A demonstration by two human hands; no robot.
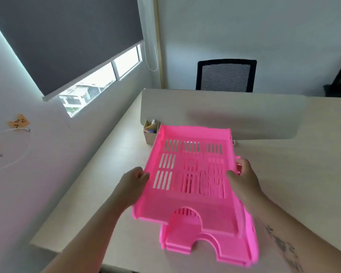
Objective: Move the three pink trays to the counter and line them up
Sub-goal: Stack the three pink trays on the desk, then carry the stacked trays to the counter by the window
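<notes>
A pink slotted tray (189, 205) is lifted and tilted above a pale wooden desk (98, 178). My left hand (133, 183) grips its left rim and my right hand (242, 179) grips its right rim. Beneath it, more pink trays (185, 241) sit stacked on the desk near the front edge; how many lie there I cannot tell, as the top tray covers most of them.
A small cardboard pen holder (151, 132) stands just behind the tray's far left corner. A low white divider panel (244, 113) crosses the desk behind it. A black mesh chair (225, 75) sits beyond, and a window with a grey blind (67, 36) is at the left.
</notes>
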